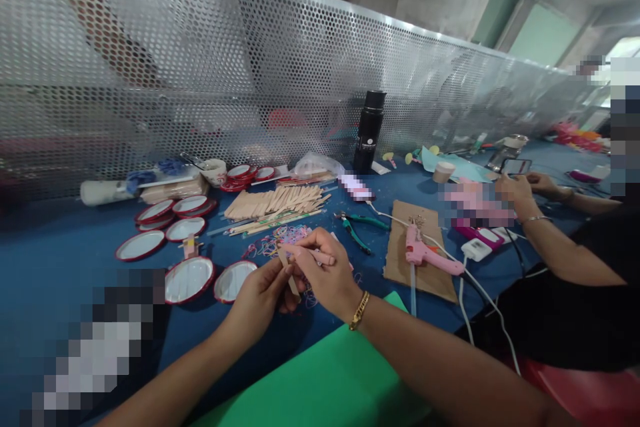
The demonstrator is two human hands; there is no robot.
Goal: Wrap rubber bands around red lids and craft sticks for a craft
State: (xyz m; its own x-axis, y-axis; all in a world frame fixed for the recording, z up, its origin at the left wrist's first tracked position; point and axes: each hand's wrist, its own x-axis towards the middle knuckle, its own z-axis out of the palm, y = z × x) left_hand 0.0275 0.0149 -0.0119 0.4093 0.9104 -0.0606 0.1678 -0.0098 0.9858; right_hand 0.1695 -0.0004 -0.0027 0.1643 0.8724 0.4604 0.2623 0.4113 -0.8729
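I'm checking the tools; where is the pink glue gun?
In the head view, the pink glue gun lies mostly on the brown cardboard, to the right of the right hand and the teal-handled pliers.

Daylight glares from the window (626, 48) at far right, the mesh (200, 60) shines, edges stretch and soften, pixelation masks patches left and right

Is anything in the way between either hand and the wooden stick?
Nothing visible: the left hand pinches the wooden stick directly, and the right hand is right at it. Tangled colored bands lie on the blue table around the hands, not in between.
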